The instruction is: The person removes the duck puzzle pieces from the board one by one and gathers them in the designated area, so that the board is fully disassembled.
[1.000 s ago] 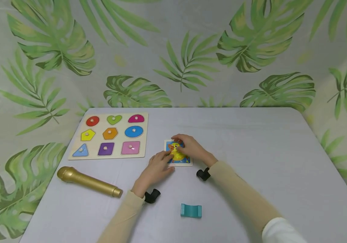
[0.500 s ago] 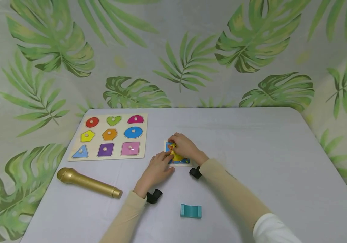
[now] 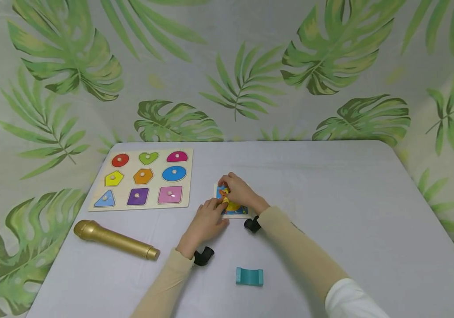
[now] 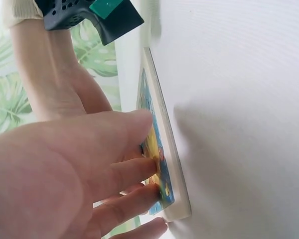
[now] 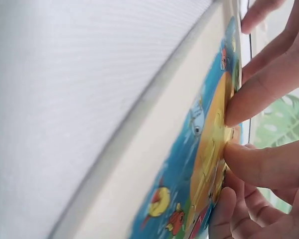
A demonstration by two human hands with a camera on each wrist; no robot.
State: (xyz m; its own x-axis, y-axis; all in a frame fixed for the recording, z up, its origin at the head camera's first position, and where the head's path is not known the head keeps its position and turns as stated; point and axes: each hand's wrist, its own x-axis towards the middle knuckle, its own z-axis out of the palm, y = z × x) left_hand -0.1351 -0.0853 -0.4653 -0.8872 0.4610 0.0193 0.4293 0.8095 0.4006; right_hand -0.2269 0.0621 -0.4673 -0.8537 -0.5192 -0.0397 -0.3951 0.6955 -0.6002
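Mid-bench (image 3: 330, 185), duck puzzle (image 3: 234, 207) flat. Left hand (image 3: 207, 223): fingers extended onto it, grasping nothing — presumably steadying. Right hand (image 3: 242, 193): fingers bent over its face — cannot tell if grip pinches a piece.

under the right hand (image 3: 240, 191) and left hand (image 3: 206, 222), a square wooden puzzle (image 3: 232, 207) pictures a yellow duck, orange-beaked, on blue with pale edges. left of the hands, a cream rectangular board (image 3: 157, 182) carries a red circle (image 3: 118, 162), green heart (image 3: 151, 159), magenta half-circle (image 3: 181, 158), yellow pentagon (image 3: 117, 179), orange hexagon (image 3: 145, 178), blue oval (image 3: 170, 176), light-blue triangle (image 3: 108, 201), purple square (image 3: 141, 198) and pink rectangle (image 3: 173, 198). the long microphone (image 3: 116, 240) there is gold, the small curved block (image 3: 249, 277) between the forearms teal. beyond the hands, green leaves pattern pale cloth (image 3: 250, 26).
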